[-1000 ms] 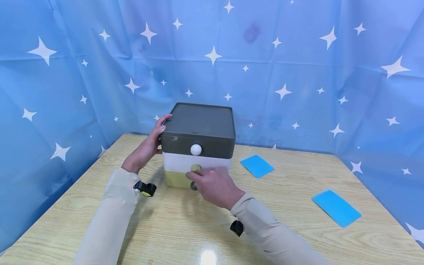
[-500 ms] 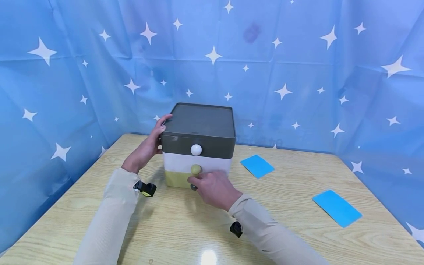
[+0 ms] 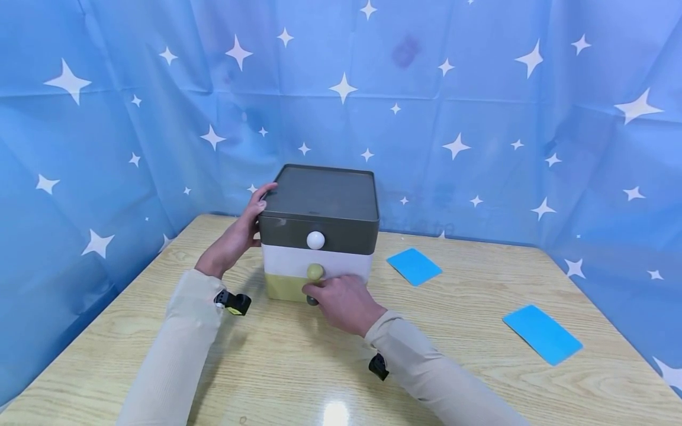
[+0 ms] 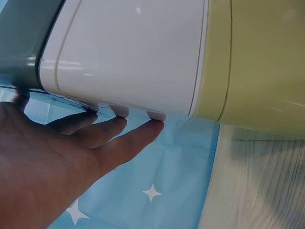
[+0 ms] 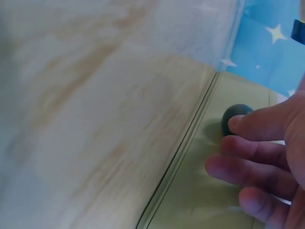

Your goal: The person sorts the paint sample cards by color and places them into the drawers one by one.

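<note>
A small three-drawer box [image 3: 319, 201] stands on the wooden table [image 3: 479, 378]: dark grey top, white middle, yellow-green bottom. My left hand [image 3: 242, 234] lies flat against its left side, the straight fingers [image 4: 121, 136] reaching behind the white layer [image 4: 133, 52]. My right hand [image 3: 335, 299] is at the bottom drawer and its curled fingers pinch the dark knob [image 3: 311, 301]. In the right wrist view a fingertip [image 5: 238, 123] sits on that knob [image 5: 237, 112] against the yellow-green front [image 5: 190, 195]. The yellow-green knob [image 3: 315, 271] and the white knob [image 3: 315, 240] are free. All drawers look closed.
Two blue cards lie on the table right of the box, one near it [image 3: 413, 266] and one farther right [image 3: 540, 334]. A blue star-printed curtain [image 3: 479, 118] closes in the back and both sides of the table.
My right hand has slid slightly down and toward me, uncovering the yellow-green knob and settling on the dark knob below. The left hand and the box have not moved.
</note>
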The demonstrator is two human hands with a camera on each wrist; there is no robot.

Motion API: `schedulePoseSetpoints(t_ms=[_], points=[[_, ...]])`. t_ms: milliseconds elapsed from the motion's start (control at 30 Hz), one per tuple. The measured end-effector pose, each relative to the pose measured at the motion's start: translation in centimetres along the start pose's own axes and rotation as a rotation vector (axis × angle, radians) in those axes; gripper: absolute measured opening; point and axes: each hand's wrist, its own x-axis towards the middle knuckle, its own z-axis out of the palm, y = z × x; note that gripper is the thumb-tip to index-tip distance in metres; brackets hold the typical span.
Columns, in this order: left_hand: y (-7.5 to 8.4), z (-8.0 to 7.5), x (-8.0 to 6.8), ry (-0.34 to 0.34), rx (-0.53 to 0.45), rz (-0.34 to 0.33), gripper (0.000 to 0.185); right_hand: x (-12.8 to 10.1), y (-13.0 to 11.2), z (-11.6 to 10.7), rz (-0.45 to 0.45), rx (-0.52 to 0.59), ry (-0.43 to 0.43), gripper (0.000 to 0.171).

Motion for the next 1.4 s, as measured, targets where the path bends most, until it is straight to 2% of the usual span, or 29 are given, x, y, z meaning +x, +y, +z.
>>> schedulePoseSetpoints(t_ms=[400,733,1133,1400], points=[[0.03,0.0,-0.02,0.006,0.001,-0.004,0.053,0.17,-0.23,0.16,-0.005,-0.058,-0.053,0.021],[0.15,0.04,-0.08,0.007,0.005,-0.008,0.052,0.35,-0.42,0.29,-0.015,-0.108,-0.053,0.018],[0.24,0.12,-0.1,0.007,0.006,-0.018,0.052,0.19,-0.45,0.42,-0.045,-0.13,-0.015,0.019],[0.13,0.01,-0.07,0.008,0.004,-0.02,0.052,-0.24,-0.98,-0.42,-0.072,-0.097,-0.074,0.022]])
